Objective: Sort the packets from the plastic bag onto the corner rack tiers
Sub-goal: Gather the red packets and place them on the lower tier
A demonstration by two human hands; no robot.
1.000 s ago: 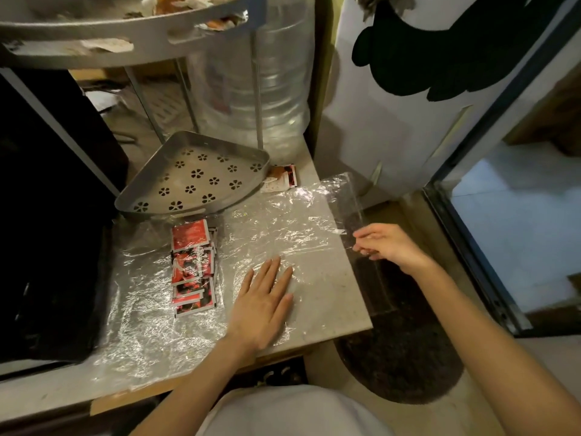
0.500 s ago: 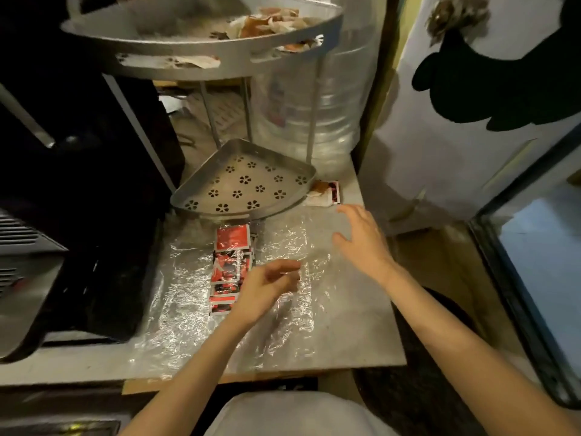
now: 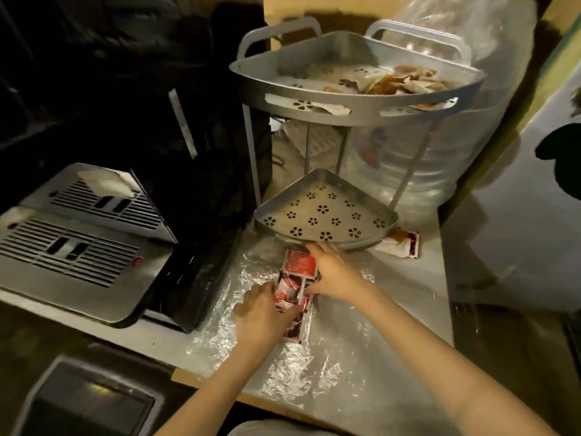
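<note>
A row of red packets (image 3: 298, 265) lies on the flattened clear plastic bag (image 3: 317, 369) on the counter. My left hand (image 3: 264, 313) curls round the near end of the row from the left. My right hand (image 3: 333, 272) covers the row's right side, fingers reaching to its far end just under the lower tier. The grey corner rack stands behind: its lower tier (image 3: 327, 212) holds nothing, its upper tier (image 3: 355, 86) holds several brownish packets. One loose packet (image 3: 401, 245) lies right of the lower tier.
A metal appliance with vent slats (image 3: 78, 240) sits at the left, a dark bag (image 3: 188, 152) behind it. A large clear water bottle (image 3: 440, 146) stands behind the rack. A white fridge side (image 3: 518, 215) closes the right.
Both hands have moved from the plastic sheet onto the row of red packets. The right hand left the bag's right edge; the view has shifted right and back.
</note>
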